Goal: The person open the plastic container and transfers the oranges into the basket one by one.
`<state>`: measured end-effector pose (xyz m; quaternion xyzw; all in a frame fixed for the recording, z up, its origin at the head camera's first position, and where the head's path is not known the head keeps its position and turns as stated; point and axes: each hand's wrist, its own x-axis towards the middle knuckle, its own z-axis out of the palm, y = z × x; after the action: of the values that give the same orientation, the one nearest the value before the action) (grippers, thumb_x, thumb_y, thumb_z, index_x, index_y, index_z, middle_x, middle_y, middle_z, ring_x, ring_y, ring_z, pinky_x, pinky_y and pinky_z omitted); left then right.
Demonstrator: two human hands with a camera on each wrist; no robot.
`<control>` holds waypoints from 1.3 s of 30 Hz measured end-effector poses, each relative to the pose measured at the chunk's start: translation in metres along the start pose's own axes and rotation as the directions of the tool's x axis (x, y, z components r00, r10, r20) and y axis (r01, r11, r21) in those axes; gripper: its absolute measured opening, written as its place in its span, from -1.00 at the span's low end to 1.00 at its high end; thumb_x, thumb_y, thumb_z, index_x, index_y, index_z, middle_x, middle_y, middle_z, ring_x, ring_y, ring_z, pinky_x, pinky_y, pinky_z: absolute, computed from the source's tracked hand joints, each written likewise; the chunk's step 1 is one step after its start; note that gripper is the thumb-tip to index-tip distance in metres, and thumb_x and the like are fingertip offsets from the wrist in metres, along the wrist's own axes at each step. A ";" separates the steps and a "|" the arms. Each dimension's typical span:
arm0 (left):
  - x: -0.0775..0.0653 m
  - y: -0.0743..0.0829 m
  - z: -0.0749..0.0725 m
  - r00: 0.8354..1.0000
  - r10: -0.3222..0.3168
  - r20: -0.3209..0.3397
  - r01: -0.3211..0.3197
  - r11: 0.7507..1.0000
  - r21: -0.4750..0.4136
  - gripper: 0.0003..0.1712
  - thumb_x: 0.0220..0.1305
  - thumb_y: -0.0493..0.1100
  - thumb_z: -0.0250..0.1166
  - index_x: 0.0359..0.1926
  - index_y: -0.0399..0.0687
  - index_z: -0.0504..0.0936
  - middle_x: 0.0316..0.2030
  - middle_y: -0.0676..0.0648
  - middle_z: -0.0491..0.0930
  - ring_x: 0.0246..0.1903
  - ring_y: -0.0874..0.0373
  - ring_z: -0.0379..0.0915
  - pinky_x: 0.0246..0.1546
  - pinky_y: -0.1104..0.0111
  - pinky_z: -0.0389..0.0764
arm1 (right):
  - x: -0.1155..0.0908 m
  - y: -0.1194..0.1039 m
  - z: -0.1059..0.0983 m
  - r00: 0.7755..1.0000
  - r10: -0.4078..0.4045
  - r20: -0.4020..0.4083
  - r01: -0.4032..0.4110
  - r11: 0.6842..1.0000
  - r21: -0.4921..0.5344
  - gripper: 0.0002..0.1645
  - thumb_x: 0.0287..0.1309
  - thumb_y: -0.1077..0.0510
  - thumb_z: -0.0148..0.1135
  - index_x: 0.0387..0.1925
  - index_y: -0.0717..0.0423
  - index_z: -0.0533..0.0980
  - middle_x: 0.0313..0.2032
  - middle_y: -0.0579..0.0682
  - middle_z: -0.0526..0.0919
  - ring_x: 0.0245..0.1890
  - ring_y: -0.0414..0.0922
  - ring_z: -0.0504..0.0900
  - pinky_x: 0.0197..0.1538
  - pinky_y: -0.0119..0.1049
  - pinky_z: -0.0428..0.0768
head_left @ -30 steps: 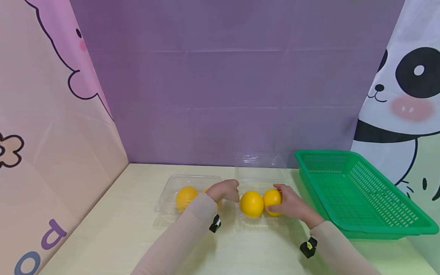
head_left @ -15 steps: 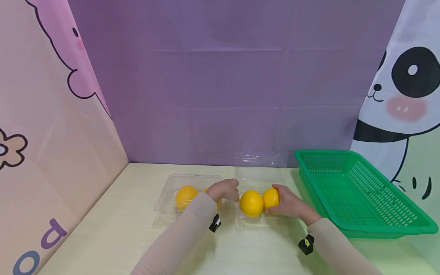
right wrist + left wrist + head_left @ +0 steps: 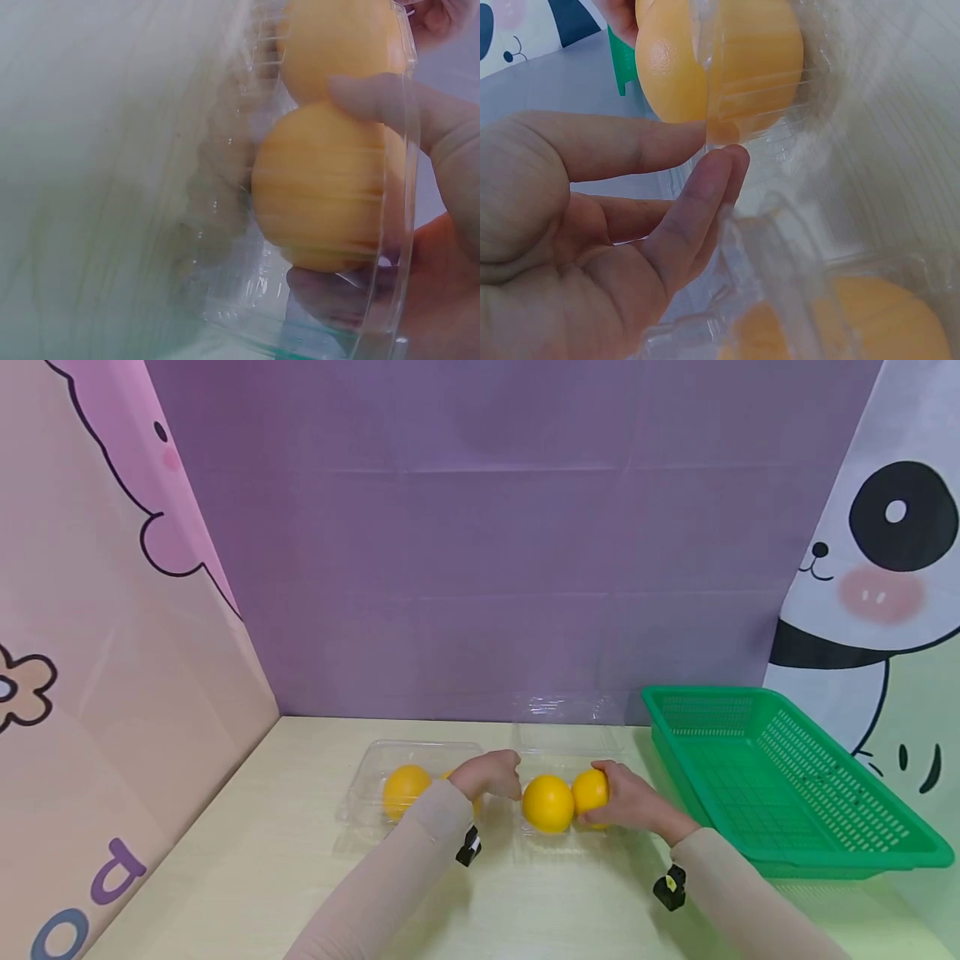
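In the head view, my right hand [image 3: 632, 802] grips an orange [image 3: 590, 791] in the right part of a clear plastic clamshell box, its lid [image 3: 570, 739] raised at the back. The right wrist view shows the thumb and fingers on either side of this orange [image 3: 322, 187], inside the box wall. Another orange [image 3: 548, 804] sits against it on the left. My left hand [image 3: 489, 774] pinches the box's left rim, thumb and fingertips meeting at the edge in the left wrist view.
A second clear clamshell box [image 3: 367, 781] stands on the left, its lid down over oranges [image 3: 406, 792], one partly hidden by my left arm. A green plastic basket [image 3: 731, 760] stands on the right. A purple backdrop [image 3: 480, 568] rises behind the table [image 3: 300, 827].
My right hand has shifted slightly left and its fingers sit further round the right orange. My left hand has stayed at the box rim.
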<state>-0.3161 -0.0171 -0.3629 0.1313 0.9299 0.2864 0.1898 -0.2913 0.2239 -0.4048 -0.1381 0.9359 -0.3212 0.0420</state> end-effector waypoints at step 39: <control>0.004 0.001 -0.001 1.000 0.003 0.013 -0.003 0.998 0.059 -0.22 0.24 -0.28 0.35 0.44 -0.32 0.27 0.30 -0.22 0.43 0.28 -0.12 0.36 0.32 0.05 0.37 | 0.005 -0.005 -0.032 0.998 -0.038 -0.057 0.040 0.999 0.036 0.11 -0.03 0.07 0.56 0.36 0.52 0.14 0.15 0.38 0.42 -0.06 0.15 0.53 0.04 0.08 0.60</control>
<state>-0.3197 -0.0158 -0.3628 0.1401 0.9366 0.2581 0.1911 -0.3000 0.2379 -0.3760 -0.1465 0.9277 -0.3432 0.0122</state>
